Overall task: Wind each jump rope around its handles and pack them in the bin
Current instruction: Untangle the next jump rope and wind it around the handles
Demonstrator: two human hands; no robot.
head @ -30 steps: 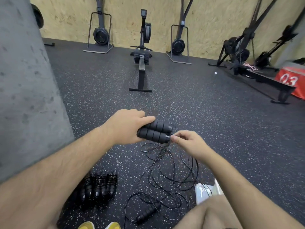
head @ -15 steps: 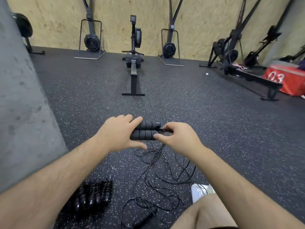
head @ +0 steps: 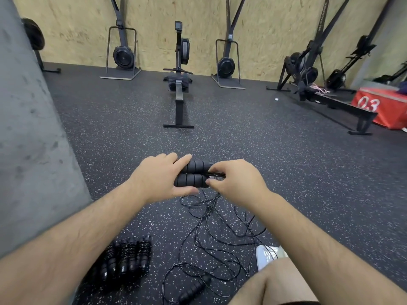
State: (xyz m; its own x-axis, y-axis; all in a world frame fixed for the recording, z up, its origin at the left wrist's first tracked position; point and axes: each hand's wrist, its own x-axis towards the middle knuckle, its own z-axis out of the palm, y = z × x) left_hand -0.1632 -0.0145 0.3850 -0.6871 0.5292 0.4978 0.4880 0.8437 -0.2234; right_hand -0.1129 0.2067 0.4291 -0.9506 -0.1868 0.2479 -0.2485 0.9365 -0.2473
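Right fingers (head: pixel 212 170): curled, pinching the thin black cord (head: pixel 217 173) at the right end of the handles (head: pixel 193 173).
Left fingers (head: pixel 180 160): wrapped over the top of the handles, thumb under them, gripping both.
Handles: two black foam ones, side by side, held in the middle of the frame above the floor (head: pixel 286 172).
Right hand (head: pixel 235 181): back faces up, arm comes in from the lower right.
Left hand (head: pixel 158 177): back faces up, arm comes in from the lower left.
Rope (head: pixel 209 234): hangs down from the handles into a loose tangle on the floor, lower middle.
Loose handle (head: pixel 193 289): lies on the floor at the bottom middle, in the tangle.
Wound ropes (head: pixel 125 258): a dark row on the floor, lower left.
Writing: "03" in white on a red box (head: pixel 374 106), right edge.
Rower (head: pixel 179 84): upper middle, near the wood wall (head: pixel 198 18).
Bin: I cannot tell where it is.
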